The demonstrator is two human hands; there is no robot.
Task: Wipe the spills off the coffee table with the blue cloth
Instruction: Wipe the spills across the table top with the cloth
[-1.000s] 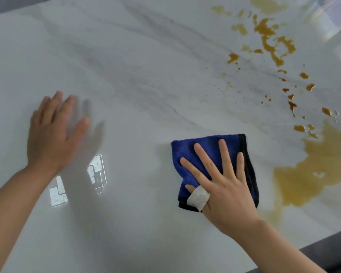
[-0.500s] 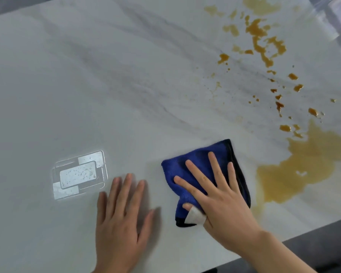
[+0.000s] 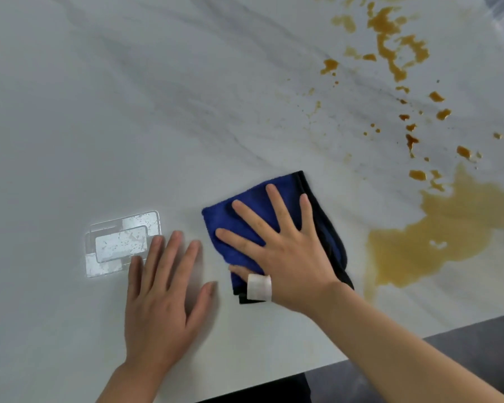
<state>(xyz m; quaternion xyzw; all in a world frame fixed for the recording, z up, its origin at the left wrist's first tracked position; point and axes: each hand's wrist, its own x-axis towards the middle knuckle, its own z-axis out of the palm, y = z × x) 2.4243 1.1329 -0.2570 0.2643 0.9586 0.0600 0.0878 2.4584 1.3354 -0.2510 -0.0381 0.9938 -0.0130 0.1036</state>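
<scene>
- Right hand, lower centre of frame: fingers spread and straight, palm pressing flat on the blue cloth. Not a clutch; the thumb, wrapped in a white bandage, lies along the cloth's near-left edge.
- Blue cloth: folded into a rough square with a dark trim along its right side, lying on the coffee table just left of the large spill. Cloth and puddle look apart, with a thin band of bare top between them.
- Handling, as judged: soft, light, limp terry-type fabric; it will bunch or unfold if dragged by one corner. Best held as now, with a flat palm over the middle of the fold so the pressure spreads. The polished marble-look top should let it slide easily, more so once wet.
- Left hand, lower left of centre: open, fingers straight, flat on the table beside the cloth, holding nothing. Likely bracing.
- Large amber puddle at right edge of frame; scattered drops and streaks trailing up to the upper right. All unwiped.
- Bright rectangular reflection on the glossy top, just above the left fingertips.
- Judgement: wiping barely begun; a rightward sweep into the puddle is the obvious next stroke.
</scene>
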